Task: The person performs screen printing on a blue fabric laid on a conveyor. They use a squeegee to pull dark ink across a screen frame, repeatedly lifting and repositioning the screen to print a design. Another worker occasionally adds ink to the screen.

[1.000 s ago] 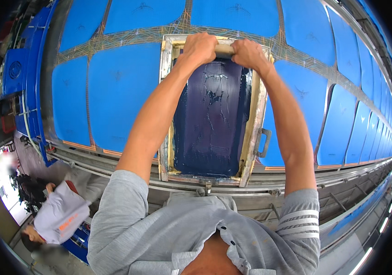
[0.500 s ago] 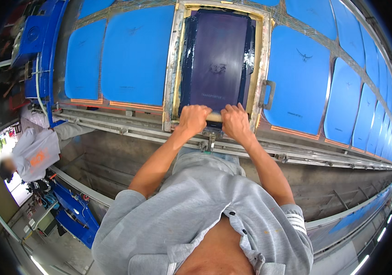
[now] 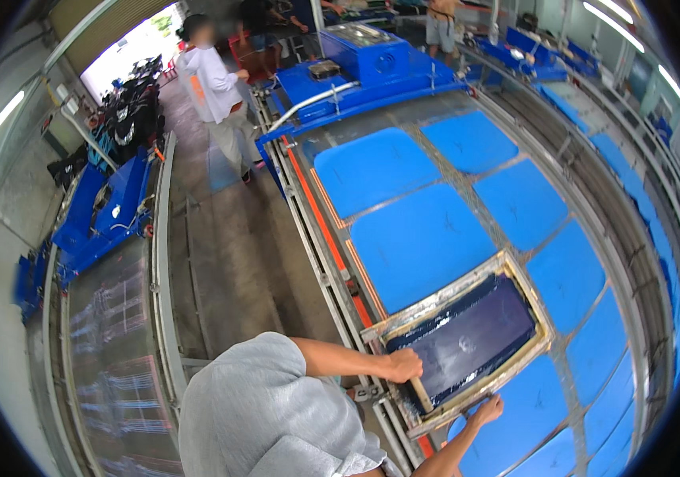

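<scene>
My left hand [image 3: 403, 365] grips the squeegee [image 3: 422, 395] at the near, left end of a screen frame [image 3: 544, 322] holding dark navy ink [image 3: 467, 338]. The frame is pale wood and metal and lies over blue panels [image 3: 419, 245] laid out along the long printing table. My right hand [image 3: 488, 411] is closed on the handle at the frame's lower right side, outside the inked area.
Blue machine housing [image 3: 364, 67] stands at the table's far end. A person in white top [image 3: 213, 83] walks in the aisle [image 3: 236, 262] on my left; other people are behind. A second table [image 3: 109, 334] runs along the left, with parked dark motorbikes beyond.
The squeegee went from the frame's far end to the near end. My right hand has left it for the frame's side. My view has swung left, down the table and aisle.
</scene>
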### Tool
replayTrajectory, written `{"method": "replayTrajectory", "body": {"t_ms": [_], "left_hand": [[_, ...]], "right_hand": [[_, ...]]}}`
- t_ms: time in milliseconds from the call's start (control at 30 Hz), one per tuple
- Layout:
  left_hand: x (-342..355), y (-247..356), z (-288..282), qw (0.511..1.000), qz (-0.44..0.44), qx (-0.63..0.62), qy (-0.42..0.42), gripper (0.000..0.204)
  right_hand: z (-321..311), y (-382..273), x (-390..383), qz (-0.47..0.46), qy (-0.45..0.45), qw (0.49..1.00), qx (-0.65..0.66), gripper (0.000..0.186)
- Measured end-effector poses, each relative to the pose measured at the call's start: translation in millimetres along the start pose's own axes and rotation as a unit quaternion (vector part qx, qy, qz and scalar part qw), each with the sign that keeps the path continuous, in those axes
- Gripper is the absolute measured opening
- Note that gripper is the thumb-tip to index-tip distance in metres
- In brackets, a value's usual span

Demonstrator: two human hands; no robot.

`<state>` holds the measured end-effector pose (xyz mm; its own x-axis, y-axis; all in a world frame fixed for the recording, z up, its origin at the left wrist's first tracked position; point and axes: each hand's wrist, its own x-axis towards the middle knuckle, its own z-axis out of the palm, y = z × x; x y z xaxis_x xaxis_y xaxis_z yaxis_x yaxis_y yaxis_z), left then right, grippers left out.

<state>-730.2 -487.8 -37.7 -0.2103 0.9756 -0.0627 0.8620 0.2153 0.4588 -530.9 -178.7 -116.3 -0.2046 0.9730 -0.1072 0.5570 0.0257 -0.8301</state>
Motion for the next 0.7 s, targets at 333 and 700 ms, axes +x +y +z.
{"method": "replayTrajectory", "body": {"t_ms": [333, 700], "left_hand": [[-26, -81, -65, 0.995, 0.026, -0.065, 0.075, 0.010], [-84, -247, -146, 0.999, 0.000, -0.049, 0.005, 0.010]], "right_hand": [[56, -136, -45, -0.079, 0.119, 0.989, 0.043, 0.026], [240, -179, -112, -0.067, 0.091, 0.985, 0.128, 0.028]]}}
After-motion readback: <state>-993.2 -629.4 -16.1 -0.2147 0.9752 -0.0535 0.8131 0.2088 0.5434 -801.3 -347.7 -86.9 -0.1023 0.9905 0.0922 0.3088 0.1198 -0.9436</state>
